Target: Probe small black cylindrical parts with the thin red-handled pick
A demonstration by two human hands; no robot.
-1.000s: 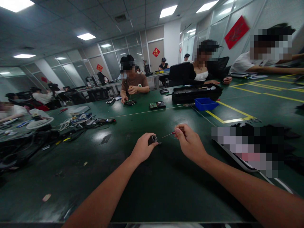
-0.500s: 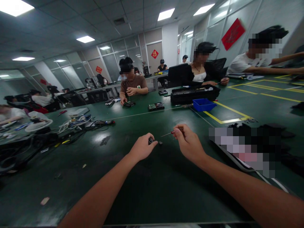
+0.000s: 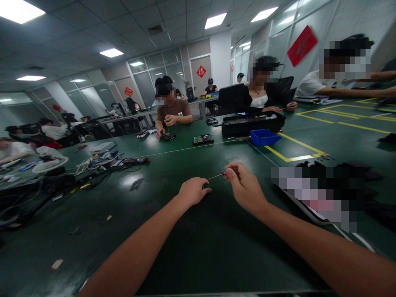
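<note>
From my end of the head view, the left hand [image 3: 192, 192] has just shifted right to the centre of the frame, and the ringed end of the dark round piece it was showing is now out of my sight. Its fingers are curled nearly closed over a small dark part [image 3: 206, 186] at table level; the view is dim and small there, so I can't tell whether they grip it or only cover it. The right hand [image 3: 244, 183] is closed in a pinch round a thin screwdriver [image 3: 215, 177], whose tip I now read as just beside the left fingers, so both hands meet at one spot. The green table [image 3: 192, 255] carries a pale scrap [image 3: 57, 264] at lower left and tangled cables [image 3: 102, 165] at left. Beyond the hands, upper centre, lie a circuit-board unit [image 3: 203, 139], a blue bin [image 3: 264, 137] and a long black tray [image 3: 253, 126]. Farther off, a person in a brown shirt [image 3: 181, 108] works across the table, with a red diamond sign [image 3: 201, 71] on the door behind.
</note>
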